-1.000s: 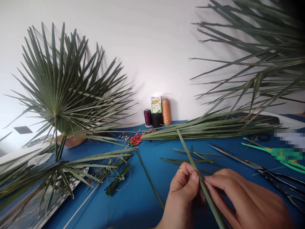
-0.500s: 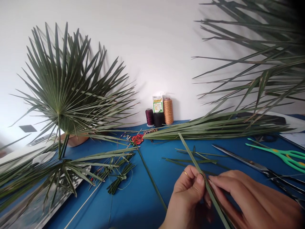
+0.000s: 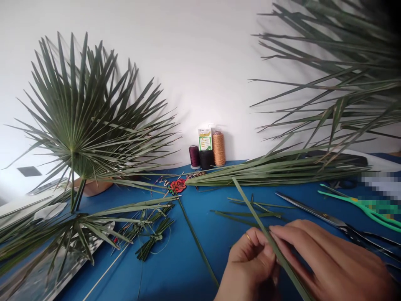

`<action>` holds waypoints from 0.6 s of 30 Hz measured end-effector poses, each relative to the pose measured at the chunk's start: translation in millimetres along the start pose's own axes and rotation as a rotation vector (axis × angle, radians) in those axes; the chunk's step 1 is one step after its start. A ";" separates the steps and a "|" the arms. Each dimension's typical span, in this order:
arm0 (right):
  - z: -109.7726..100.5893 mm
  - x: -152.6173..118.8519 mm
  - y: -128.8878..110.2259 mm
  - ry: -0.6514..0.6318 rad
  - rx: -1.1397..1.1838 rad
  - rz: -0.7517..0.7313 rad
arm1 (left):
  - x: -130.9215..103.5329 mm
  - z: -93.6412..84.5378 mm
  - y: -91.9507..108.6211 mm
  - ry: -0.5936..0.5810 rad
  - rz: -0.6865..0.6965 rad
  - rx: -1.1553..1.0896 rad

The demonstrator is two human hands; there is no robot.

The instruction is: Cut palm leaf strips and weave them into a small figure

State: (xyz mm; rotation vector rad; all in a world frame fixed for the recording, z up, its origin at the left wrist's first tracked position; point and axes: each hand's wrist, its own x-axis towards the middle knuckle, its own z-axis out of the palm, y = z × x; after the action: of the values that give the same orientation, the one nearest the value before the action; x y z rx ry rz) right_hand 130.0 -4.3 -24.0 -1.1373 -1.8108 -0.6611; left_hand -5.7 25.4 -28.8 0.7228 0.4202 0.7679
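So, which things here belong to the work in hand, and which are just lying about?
In use:
long, narrow green leaf strip, held by left hand and right hand

Seemingly just around:
silver-bladed, black-handled scissors
maroon thread spool
orange thread cone
red rose-shaped ornament

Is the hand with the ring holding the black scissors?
No, the left hand, which wears the ring, pinches a green strip, and the black scissors lie on the table.
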 end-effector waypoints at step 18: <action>-2.2 2.9 -8.3 -0.088 0.163 0.166 | -2.7 5.7 16.4 0.061 0.032 0.030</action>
State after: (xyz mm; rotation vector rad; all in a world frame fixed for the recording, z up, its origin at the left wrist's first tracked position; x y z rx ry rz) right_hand 122.8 -8.4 -20.3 -1.2060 -1.7847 -0.3652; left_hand -12.1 29.1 -12.7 0.7373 0.4769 0.8171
